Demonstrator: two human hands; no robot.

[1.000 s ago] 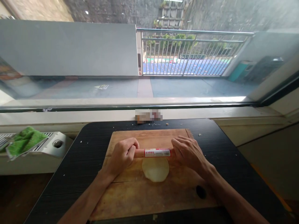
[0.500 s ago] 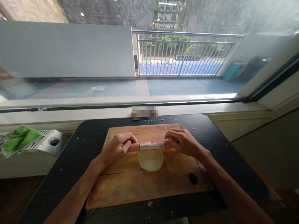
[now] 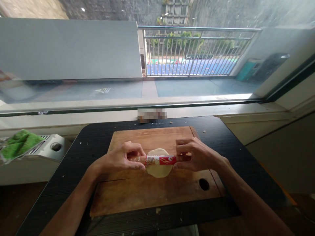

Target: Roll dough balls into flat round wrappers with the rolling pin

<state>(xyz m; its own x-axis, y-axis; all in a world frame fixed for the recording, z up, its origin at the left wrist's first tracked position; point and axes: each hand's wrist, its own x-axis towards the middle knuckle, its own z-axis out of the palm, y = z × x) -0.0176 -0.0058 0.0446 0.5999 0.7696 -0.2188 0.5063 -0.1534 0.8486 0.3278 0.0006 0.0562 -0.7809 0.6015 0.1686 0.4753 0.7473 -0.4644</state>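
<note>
A wooden rolling pin (image 3: 161, 160) with a red and white label lies crosswise over a flat round of pale dough (image 3: 158, 172). Its left end is gripped by my left hand (image 3: 126, 157), thumb below and fingers above. My right hand (image 3: 192, 154) has its fingers and thumb around the right end. Dough shows both above and below the pin; the strip under it is hidden. Beneath everything is a wooden cutting board (image 3: 128, 193) with a dark crack on the left and a round hole at lower right.
The board lies on a black table (image 3: 71, 183) dotted with crumbs. A blurred-out object (image 3: 152, 115) stands at the table's far edge by the window sill (image 3: 209, 109). To the left, a green cloth (image 3: 21, 146) hangs on a white appliance (image 3: 55, 147).
The rolling pin has come toward me, from the dough's far edge to across its middle. It has turned, so another side of its label shows. Both hands moved with it.
</note>
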